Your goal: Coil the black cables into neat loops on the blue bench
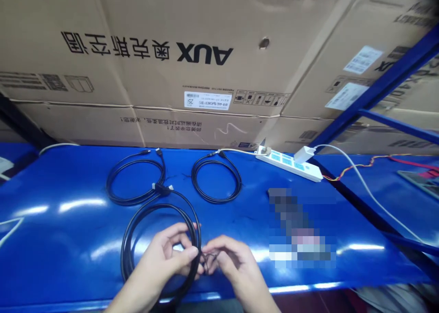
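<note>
A thick coil of black cable [125, 240] stands tilted over the front of the blue table, with its dark plug ends [162, 190] at the top of the loop. My left hand [168, 256] is closed around the coil's right side, thumb on the outside. Just right of it, my right hand [236, 260] pinches a thin black tie [206, 261] against the cable bundle. The tie looks like a twist tie, and the fingers partly hide it. Behind the held coil lie two more black cable coils, one at the left [109, 185] and one in the middle [216, 200].
A white power strip [288, 165] with a white charger [304, 154] lies at the back right. In front of it is a pixelated dark object [298, 226]. Large cardboard boxes [206, 11] stand behind the blue table [75, 253]. A blue metal post [377, 89] slants at right.
</note>
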A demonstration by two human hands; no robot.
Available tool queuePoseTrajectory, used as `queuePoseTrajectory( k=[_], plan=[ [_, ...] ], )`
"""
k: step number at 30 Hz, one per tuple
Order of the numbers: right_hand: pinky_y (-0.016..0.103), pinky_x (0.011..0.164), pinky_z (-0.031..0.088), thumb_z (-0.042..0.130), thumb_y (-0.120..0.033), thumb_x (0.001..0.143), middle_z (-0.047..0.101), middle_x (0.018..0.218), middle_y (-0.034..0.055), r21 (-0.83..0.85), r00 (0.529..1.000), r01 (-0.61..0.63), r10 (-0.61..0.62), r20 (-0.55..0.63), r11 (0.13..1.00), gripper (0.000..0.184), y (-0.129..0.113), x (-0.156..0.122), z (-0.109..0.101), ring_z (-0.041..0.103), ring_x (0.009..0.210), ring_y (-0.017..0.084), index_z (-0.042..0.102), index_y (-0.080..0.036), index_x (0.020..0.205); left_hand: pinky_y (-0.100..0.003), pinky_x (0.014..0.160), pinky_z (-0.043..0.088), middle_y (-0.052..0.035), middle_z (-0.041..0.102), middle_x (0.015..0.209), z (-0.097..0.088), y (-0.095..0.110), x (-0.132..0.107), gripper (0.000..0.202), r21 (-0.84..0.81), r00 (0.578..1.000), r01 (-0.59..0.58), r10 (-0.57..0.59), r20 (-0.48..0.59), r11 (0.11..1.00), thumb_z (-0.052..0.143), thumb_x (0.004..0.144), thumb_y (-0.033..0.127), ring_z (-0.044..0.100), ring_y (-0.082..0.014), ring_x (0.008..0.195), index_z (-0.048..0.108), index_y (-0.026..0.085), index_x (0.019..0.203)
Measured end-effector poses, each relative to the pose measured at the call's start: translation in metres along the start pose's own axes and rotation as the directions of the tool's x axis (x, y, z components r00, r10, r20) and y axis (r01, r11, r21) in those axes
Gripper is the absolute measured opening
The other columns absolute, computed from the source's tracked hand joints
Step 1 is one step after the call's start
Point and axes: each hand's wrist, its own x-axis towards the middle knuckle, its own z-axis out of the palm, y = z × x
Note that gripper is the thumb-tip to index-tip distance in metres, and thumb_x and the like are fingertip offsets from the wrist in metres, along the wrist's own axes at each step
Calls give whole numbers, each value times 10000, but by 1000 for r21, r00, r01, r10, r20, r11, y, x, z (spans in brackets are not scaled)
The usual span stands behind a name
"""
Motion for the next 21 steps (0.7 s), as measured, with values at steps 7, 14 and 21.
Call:
queuePoseTrajectory(
  k=[7, 14, 21],
  plan=[
    [237, 637, 595, 979, -475, 626, 762, 839, 20, 72, 999, 8, -12, 51, 997, 468, 4, -2, 3, 749, 732, 183, 819, -259, 1009, -244, 581, 528, 52, 606, 752, 1, 3, -2, 491, 16, 999, -27, 28, -41, 1000, 903, 709, 435, 684, -163, 661, 685, 193, 1077],
    [244, 653, 556, 786, -523, 876, 744, 737, 18, 89, 997, -82, 82, -1, 993, 346, -6, 4, 6, 721, 674, 151, 736, -193, 967, -281, 586, 548, 33, 641, 808, 1, -1, -1, 484, -5, 1000, -16, 16, 24, 1000, 890, 734, 414, 708, -179, 630, 665, 197, 1105],
    [234, 607, 531, 888, -483, 764, 697, 731, -11, 67, 994, -107, 108, -19, 992, 400, 0, 6, 4, 672, 629, 135, 703, -192, 965, -318, 622, 581, 48, 619, 828, -1, -3, -2, 494, 12, 1000, -13, 13, 8, 1000, 890, 733, 417, 739, -198, 632, 647, 204, 1107]
  ],
)
